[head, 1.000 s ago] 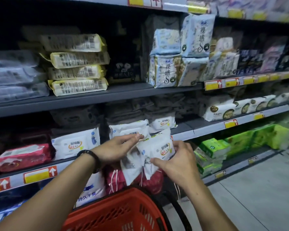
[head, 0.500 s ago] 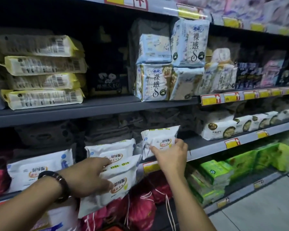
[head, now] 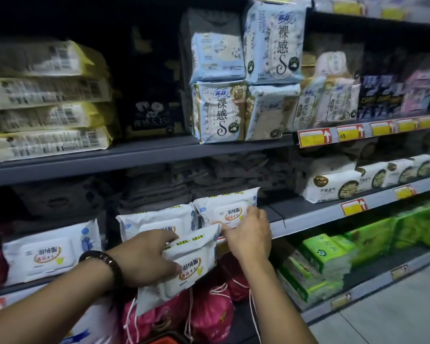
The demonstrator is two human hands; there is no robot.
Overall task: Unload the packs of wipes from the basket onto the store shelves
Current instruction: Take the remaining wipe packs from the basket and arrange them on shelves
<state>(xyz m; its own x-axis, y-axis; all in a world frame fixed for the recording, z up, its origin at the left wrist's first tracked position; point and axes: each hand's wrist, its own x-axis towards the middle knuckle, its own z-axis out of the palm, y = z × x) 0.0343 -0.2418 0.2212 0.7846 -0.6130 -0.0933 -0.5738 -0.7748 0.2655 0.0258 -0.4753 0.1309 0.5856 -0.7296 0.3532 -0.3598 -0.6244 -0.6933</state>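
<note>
My left hand [head: 144, 259] grips a white wipes pack [head: 191, 266], tilted in front of the middle shelf [head: 308, 217]. My right hand [head: 250, 234] holds the lower right edge of a second wipes pack [head: 224, 207], which stands upright on that shelf. Another matching pack [head: 154, 219] stands just left of it, partly hidden by my left hand and the held pack. A further matching pack [head: 47, 252] stands at the far left. Only a sliver of the red basket [head: 164, 340] shows at the bottom edge.
Pink drawstring bags [head: 209, 316] fill the shelf below my hands. Green packs [head: 325, 256] lie lower right, white tissue packs [head: 333, 184] further right on the middle shelf. Yellow-edged packs [head: 47, 142] and blue-white pad packs [head: 219, 112] fill the upper shelf. Grey floor [head: 395, 314] lies bottom right.
Both packs rose from above the basket to the shelf. My right hand stood its pack on the shelf and still holds it; my left hand brought its pack up in front.
</note>
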